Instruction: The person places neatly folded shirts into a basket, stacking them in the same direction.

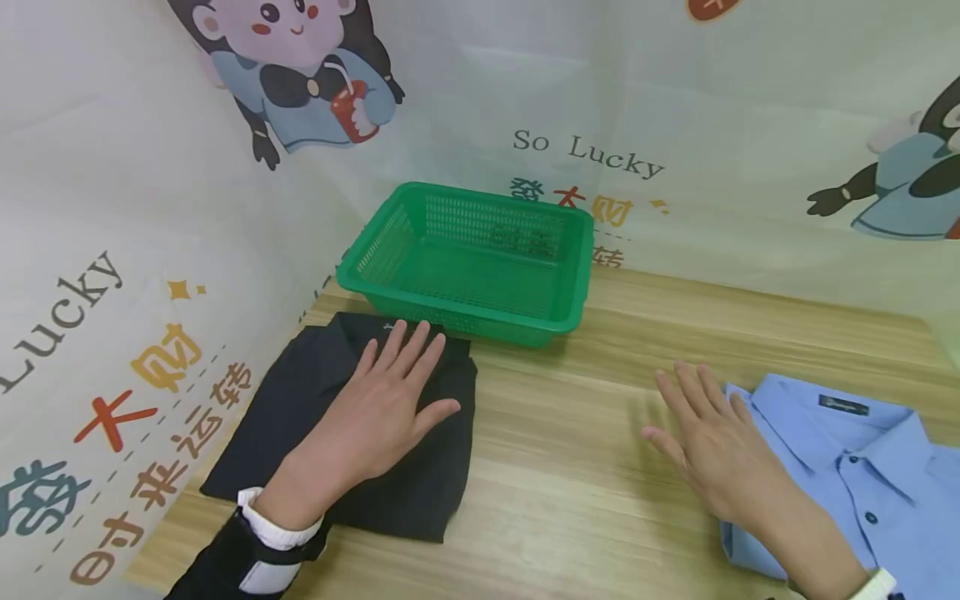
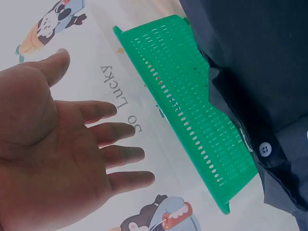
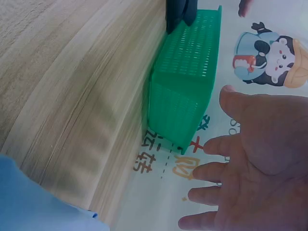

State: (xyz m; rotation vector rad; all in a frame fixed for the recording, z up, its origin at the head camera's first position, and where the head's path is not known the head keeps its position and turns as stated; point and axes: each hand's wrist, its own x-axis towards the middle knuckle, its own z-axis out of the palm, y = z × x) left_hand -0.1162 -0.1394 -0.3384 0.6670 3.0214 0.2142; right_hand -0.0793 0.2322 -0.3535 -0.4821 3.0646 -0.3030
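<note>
Over a folded black shirt (image 1: pixel 435 483) on the left side of the table, my left hand (image 1: pixel 375 408) is spread flat, palm down. The left wrist view shows a gap between that palm and the dark cloth, with a button (image 2: pixel 265 149) on its collar. My right hand (image 1: pixel 712 450) hovers at the left edge of a folded light blue shirt (image 1: pixel 817 492), its fingers straight and holding nothing. A corner of the blue cloth (image 3: pixel 38 197) appears in the right wrist view. Behind the black shirt stands a green plastic basket (image 1: pixel 465 325) with nothing inside.
The wooden table (image 1: pixel 555 467) runs between the two shirts and past the basket. A pale printed cloth (image 1: pixel 480 92) with cartoon figures and lettering hangs at the back and along the left side. The basket's front edge sits close against the black shirt's collar.
</note>
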